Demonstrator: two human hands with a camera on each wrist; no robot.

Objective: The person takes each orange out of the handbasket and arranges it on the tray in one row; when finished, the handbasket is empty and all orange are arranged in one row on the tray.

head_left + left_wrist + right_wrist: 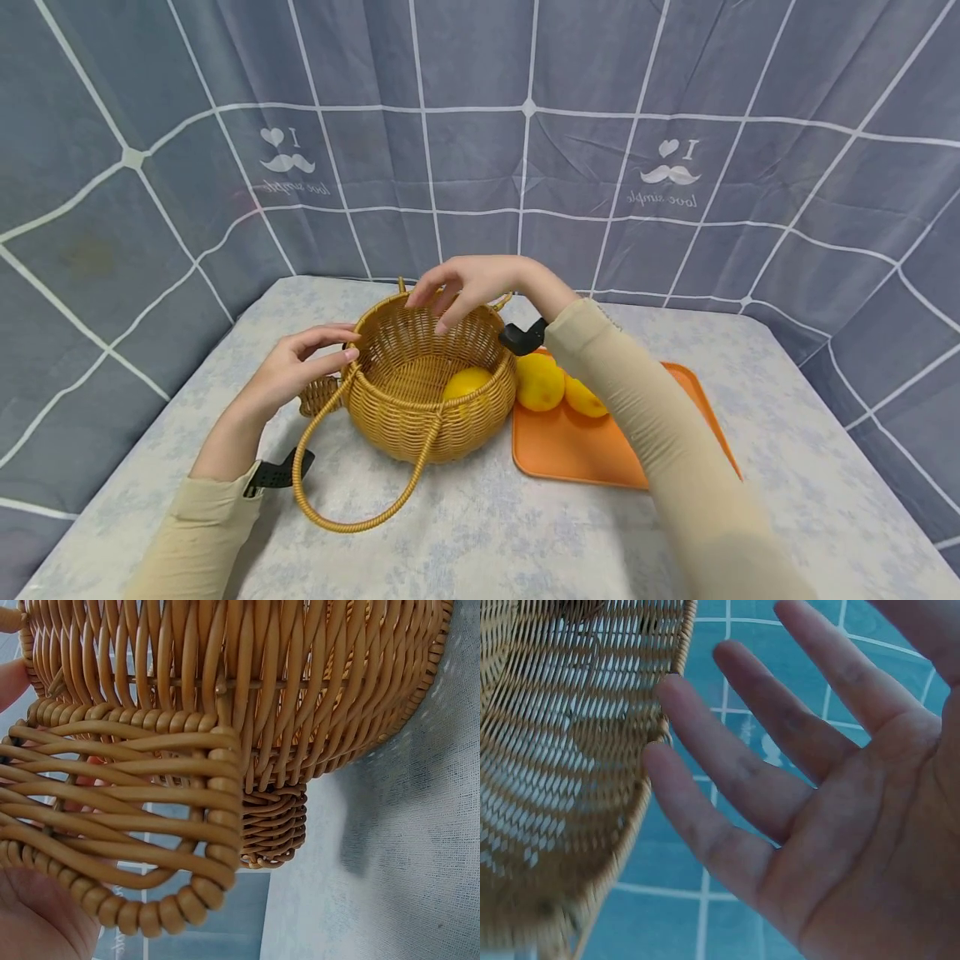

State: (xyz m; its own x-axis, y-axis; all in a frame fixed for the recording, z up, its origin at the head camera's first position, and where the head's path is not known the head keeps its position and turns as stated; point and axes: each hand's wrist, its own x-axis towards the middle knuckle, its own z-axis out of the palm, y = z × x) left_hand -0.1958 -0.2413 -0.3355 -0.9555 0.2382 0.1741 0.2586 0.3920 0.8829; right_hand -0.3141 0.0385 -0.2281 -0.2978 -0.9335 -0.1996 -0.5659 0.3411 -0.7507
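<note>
A round wicker basket (408,429) stands on the table, its thin loop handle (360,527) hanging down at the front. Inside, toward the right wall, lies a lemon (467,383). My left hand (303,358) is at the left rim, thumb and fingertips right at the edge, above a woven side piece (150,802) of the basket. Over the far right of the basket's opening is my right hand (476,287), with nothing in it. In the right wrist view its fingers (780,727) are spread, two fingertips overlapping the rim (641,802).
An orange tray (577,454) lies right of the basket. Two lemons are on it, one (540,383) beside the basket wall and one (585,398) partly behind the right sleeve (652,417). A grey curtain (480,167) with white lines hangs behind the table (795,467).
</note>
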